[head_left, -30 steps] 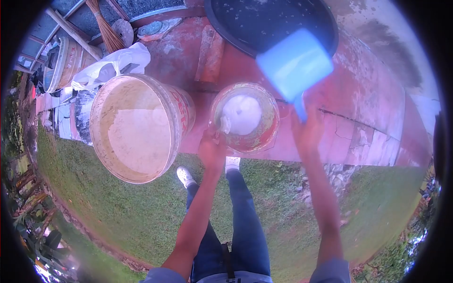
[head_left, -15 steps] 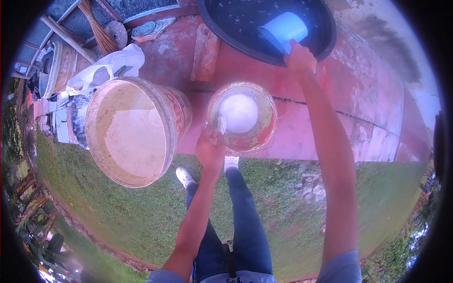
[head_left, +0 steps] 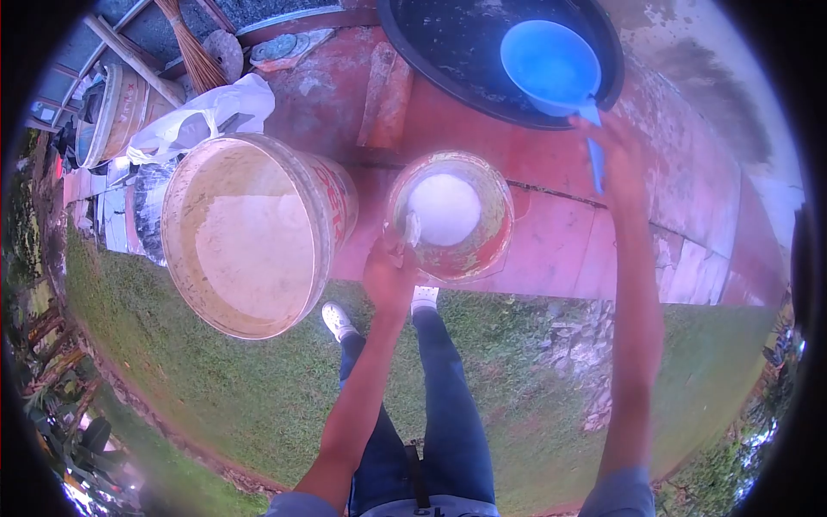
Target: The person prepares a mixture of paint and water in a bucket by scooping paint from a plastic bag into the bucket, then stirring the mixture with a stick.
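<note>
My right hand (head_left: 613, 148) grips the handle of a blue plastic scoop (head_left: 551, 65), held mouth-up over the right side of a large black basin (head_left: 448, 52) of dark water. My left hand (head_left: 389, 274) holds the near rim of a small paint-stained bucket (head_left: 482, 250) that stands on the red concrete slab. The small bucket holds a white mass, and a pale stick or brush rests at its near-left edge by my fingers.
A big pale, empty-looking bucket (head_left: 250, 233) stands left of the small one. Behind it lie a white plastic bag (head_left: 202, 121), a broom (head_left: 191, 47) and another bucket (head_left: 116, 112). Grass covers the ground by my feet (head_left: 338, 320); the slab (head_left: 551, 250) is cracked at right.
My right hand swung the scoop from above the small bucket into the black basin, then lifted it mouth-up. The left hand stayed on the small bucket's rim.
</note>
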Motion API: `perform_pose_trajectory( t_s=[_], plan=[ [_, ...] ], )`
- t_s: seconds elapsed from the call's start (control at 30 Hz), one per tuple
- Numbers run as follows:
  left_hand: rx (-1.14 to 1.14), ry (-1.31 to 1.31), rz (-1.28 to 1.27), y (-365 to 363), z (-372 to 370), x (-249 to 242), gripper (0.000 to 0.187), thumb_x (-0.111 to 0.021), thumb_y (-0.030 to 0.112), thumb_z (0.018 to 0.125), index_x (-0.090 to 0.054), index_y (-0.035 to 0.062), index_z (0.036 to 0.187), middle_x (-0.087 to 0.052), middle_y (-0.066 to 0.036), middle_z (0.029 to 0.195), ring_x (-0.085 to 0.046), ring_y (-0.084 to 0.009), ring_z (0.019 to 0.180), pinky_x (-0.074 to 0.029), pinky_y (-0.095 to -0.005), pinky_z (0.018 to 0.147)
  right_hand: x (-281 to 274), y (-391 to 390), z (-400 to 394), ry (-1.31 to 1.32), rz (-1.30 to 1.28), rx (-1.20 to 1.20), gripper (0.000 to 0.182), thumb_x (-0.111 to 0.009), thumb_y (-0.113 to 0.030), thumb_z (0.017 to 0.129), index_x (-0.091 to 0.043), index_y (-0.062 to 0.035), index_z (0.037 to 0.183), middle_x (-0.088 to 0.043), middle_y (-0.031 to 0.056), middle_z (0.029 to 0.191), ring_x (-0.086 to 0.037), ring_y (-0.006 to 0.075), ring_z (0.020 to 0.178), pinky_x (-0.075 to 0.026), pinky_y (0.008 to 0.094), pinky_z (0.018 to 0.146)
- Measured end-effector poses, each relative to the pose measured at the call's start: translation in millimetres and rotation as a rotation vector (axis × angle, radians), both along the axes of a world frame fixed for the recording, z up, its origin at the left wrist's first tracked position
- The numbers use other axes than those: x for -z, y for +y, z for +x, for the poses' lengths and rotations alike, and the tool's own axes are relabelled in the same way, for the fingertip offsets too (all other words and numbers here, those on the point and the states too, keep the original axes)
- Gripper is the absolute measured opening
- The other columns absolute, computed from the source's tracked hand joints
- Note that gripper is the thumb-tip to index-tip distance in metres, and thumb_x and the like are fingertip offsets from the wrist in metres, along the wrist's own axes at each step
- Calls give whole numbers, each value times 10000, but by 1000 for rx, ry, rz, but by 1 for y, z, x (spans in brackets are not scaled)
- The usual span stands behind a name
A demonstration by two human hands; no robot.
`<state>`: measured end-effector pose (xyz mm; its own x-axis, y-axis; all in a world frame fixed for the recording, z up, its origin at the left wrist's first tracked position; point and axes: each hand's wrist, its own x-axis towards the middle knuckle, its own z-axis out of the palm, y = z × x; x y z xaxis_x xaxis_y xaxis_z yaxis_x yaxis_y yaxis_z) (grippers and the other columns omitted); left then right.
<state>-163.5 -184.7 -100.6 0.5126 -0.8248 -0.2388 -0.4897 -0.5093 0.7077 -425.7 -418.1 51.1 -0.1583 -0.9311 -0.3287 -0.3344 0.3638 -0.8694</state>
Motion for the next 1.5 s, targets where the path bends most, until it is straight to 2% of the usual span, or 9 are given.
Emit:
perform_pose_trajectory(
  t_s=[0.23, 0.5, 0.7, 0.73, 0.8, 0.9, 1.0, 1.3, 1.5],
  plan=[
    [30, -22, -79, -7, -3, 0, 222, -693, 165, 863, -620, -5, 986, -694, -181, 903, -684, -339, 845, -514, -422, 760, -13, 101, -14, 64, -62, 57, 391, -696, -107, 903, -627, -1, 1274, -710, 47, 877, -561, 44, 624, -404, 208, 542],
    [46, -81, -57, -16, -6, 15, 234, -695, 220, 855, -627, 11, 933, -685, -172, 824, -678, -357, 793, -521, -465, 731, 64, 173, -16, 391, -84, -140, 460, -736, -80, 843, -620, 26, 1276, -744, 156, 966, -703, 187, 809, -549, 336, 721],
    [44, -44, -50, -11, -7, 14, 236, -689, 236, 865, -626, 19, 930, -681, -177, 811, -677, -366, 784, -519, -468, 715, 66, 188, -14, 516, -87, -112, 452, -715, -108, 860, -615, 28, 1279, -741, 159, 975, -704, 195, 816, -549, 337, 706],
    [36, -24, -46, -11, -8, 13, 237, -687, 242, 868, -627, 21, 932, -682, -179, 817, -677, -367, 784, -519, -467, 714, 66, 186, -17, 518, -88, -111, 452, -715, -108, 860, -615, 28, 1279, -741, 159, 975, -704, 195, 816, -549, 337, 706],
    [30, -14, -56, -10, -9, 12, 236, -689, 242, 868, -631, 24, 938, -683, -181, 824, -678, -367, 783, -520, -462, 714, 65, 175, -23, 111, 6, 29, 447, -690, -97, 873, -602, 40, 1288, -738, 118, 951, -664, 170, 687, -516, 299, 592],
    [20, -32, -93, -10, -11, 10, 235, -692, 236, 868, -638, 25, 956, -685, -182, 835, -680, -367, 788, -522, -454, 717, 46, 155, -24, -210, 171, 164, 432, -687, -79, 867, -603, 42, 1273, -720, 73, 911, -592, 106, 613, -438, 237, 516],
    [26, -66, -100, -9, -9, 12, 233, -695, 225, 867, -646, 26, 978, -689, -180, 848, -683, -365, 804, -525, -449, 729, 30, 141, -22, -331, 166, 201, 382, -660, -77, 880, -609, 42, 1239, -707, 72, 932, -564, 71, 614, -408, 217, 472],
    [1, -23, -107, -8, -7, 11, 237, -693, 163, 859, -629, -20, 995, -697, -204, 901, -681, -350, 827, -516, -425, 760, 8, 36, -11, -374, 47, 116, 287, -607, -194, 927, -660, 11, 1121, -715, 75, 931, -584, 90, 655, -431, 245, 487],
    [24, 0, -122, -6, -7, 1, 227, -710, 164, 852, -635, -21, 961, -692, -198, 896, -676, -340, 841, -513, -413, 776, 63, -43, 14, -200, 16, 19, 326, -640, -203, 909, -659, 22, 1144, -728, 60, 983, -612, 109, 685, -483, 272, 519]
  ],
)
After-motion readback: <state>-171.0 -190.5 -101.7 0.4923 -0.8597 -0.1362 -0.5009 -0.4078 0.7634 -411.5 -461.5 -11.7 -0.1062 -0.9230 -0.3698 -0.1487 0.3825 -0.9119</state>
